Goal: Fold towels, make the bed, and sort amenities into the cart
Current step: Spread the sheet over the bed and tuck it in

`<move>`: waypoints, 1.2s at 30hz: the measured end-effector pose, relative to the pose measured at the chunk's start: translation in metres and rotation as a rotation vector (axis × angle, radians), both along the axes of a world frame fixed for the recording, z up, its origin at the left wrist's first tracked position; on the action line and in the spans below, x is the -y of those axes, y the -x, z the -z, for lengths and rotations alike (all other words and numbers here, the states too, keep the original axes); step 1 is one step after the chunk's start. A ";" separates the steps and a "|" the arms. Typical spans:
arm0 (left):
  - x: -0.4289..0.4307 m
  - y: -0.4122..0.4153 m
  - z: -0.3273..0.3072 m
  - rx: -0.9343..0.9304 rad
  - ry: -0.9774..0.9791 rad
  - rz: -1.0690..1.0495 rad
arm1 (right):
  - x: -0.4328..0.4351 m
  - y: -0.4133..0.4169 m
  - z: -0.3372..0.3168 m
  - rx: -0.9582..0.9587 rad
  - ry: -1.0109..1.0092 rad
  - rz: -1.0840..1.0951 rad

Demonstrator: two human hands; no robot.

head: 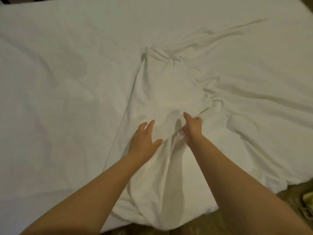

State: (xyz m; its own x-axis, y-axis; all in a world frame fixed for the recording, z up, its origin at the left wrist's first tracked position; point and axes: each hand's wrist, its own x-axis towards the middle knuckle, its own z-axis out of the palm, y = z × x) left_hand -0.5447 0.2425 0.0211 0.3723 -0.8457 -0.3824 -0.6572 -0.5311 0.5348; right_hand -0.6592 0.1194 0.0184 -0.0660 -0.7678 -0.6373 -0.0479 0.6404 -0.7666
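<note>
Right hand (192, 128): closed on a fold of the white sheet (169, 92). The outer fingers curl into the cloth, the index finger is stretched forward, and the thumb tucks in at the crease below. It is a bit blurred, so I cannot tell how much fabric is inside the grip. Left hand (145, 138): open, fingers straight and slightly spread, palm down on the sheet, thumb angled toward the right hand. The hands are just beside each other with a raised ridge of cloth between them, and both forearms reach in from the near edge. The sheet lies loose on the bed (50, 73), bunched toward the middle. Its wrinkles gather to a peak up-centre, and a thin twisted tail runs off toward the upper right. Its left edge runs diagonally from that peak down toward the near side. Its right part is heavily creased and spreads to the right edge of view. The near portion hangs over the edge of the bed below the forearms. The left of the bed surface is flat and white. Wooden floor (211, 223) shows along the bottom. On it at far right is a yellowish item (308, 199), too cropped to identify.
</note>
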 end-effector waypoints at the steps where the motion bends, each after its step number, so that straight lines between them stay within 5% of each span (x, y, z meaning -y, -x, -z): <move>1: 0.012 0.006 0.002 0.002 -0.010 0.008 | 0.011 -0.001 0.002 0.049 -0.040 0.054; 7: 0.083 0.037 -0.002 0.049 0.018 -0.053 | 0.067 -0.018 -0.020 0.245 -0.037 -0.051; 12: 0.132 0.013 -0.044 -0.015 0.298 -0.530 | 0.082 -0.066 -0.067 0.321 0.072 -0.331; 17: 0.140 -0.059 -0.083 -0.067 0.352 -0.634 | 0.105 -0.120 -0.099 0.407 -0.032 -0.378; 22: 0.145 -0.113 -0.092 -0.039 0.230 -0.627 | 0.107 -0.200 -0.116 0.379 0.088 -0.316; 29: 0.143 -0.227 -0.100 -0.409 0.498 -0.957 | 0.104 -0.337 -0.147 0.362 0.292 -0.406; 36: 0.126 -0.403 -0.083 -0.276 0.419 -0.892 | 0.096 -0.529 -0.127 0.309 0.294 -0.397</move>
State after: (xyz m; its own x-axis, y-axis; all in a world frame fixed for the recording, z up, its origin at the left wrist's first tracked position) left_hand -0.1415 0.1161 0.1044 0.8752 -0.3888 -0.2878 0.0607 -0.5020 0.8627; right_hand -0.1298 0.0235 0.1457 0.4180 -0.8435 -0.3372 0.0135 0.3769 -0.9261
